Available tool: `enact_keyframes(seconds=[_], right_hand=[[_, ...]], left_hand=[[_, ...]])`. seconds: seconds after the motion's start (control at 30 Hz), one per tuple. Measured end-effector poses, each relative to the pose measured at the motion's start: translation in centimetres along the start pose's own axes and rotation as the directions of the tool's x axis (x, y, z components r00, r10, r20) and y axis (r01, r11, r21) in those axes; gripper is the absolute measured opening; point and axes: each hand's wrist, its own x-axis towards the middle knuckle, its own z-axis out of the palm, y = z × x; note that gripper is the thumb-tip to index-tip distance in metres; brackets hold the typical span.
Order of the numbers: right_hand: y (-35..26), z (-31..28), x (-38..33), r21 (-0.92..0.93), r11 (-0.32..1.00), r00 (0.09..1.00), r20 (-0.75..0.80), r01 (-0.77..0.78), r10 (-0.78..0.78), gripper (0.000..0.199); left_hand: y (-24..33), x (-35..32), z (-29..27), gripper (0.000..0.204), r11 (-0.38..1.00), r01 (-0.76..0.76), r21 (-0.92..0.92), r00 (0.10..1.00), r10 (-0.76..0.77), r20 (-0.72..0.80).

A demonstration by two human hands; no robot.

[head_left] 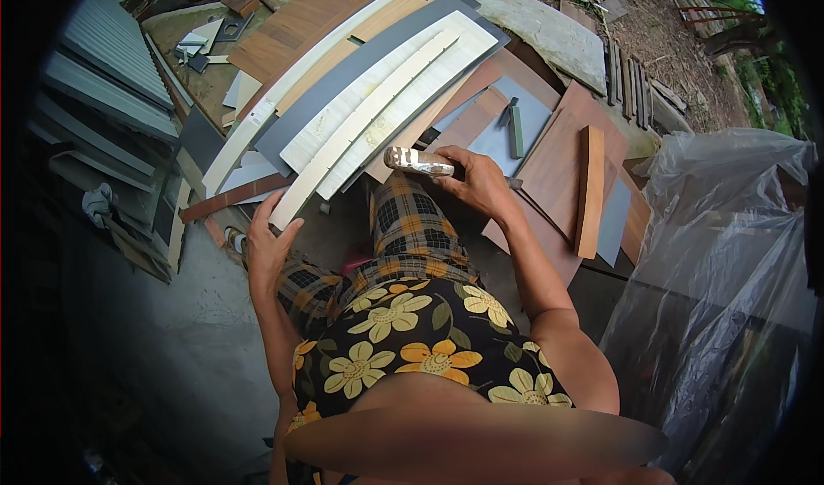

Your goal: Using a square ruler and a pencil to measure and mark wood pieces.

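Observation:
My left hand [273,238] grips the near end of a long cream strip [378,123], thumb on one side and fingers on the other. The strip lies lengthwise over a whitish board [322,137], with small dark marks along its edge. My right hand [477,182] is closed around a tool [421,161] with a thick, rounded end in scuffed brown and white. That end points left, close to the strip's right side. My fingers hide the rest of the tool, so its kind cannot be made out.
A grey panel [279,135] and wood-coloured boards [300,21] lie under and beyond the whitish board. At right are brown panels [562,163], a wooden block [590,191], a green bar [516,131] and clear plastic sheeting [712,227]. Corrugated sheets [112,47] stand at left.

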Motion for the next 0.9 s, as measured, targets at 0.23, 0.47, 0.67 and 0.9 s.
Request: enact_keyframes(seconds=[0.23, 0.47, 0.67, 0.9], right_hand=[[1.8, -1.3, -2.0, -0.004, 0.999, 0.996, -0.081, -0.037, 0.037, 0.041], [-4.0, 2.2, -1.9, 0.623, 0.762, 0.929, 0.15, 0.177, -0.338, 0.046], [-4.4, 3.3, -1.2, 0.57, 0.801, 0.882, 0.265, 0.184, -0.391, 0.041], [6.0, -0.8, 1.4, 0.189, 0.982, 0.894, -0.441, 0.007, 0.079, 0.036]], left_hand=[[4.9, -0.4, -1.0, 0.059, 0.938, -0.342, 0.062, 0.909, 0.347, -0.23], [9.0, -0.8, 3.9, 0.074, 0.626, -0.019, -0.779, 0.9, 0.35, 0.26], [8.9, -1.9, 6.0, 0.041, 0.61, -0.02, -0.792, 0.948, 0.263, 0.178], [9.3, -1.6, -2.6, 0.036, 0.543, -0.618, -0.568, 0.784, 0.475, -0.399]])
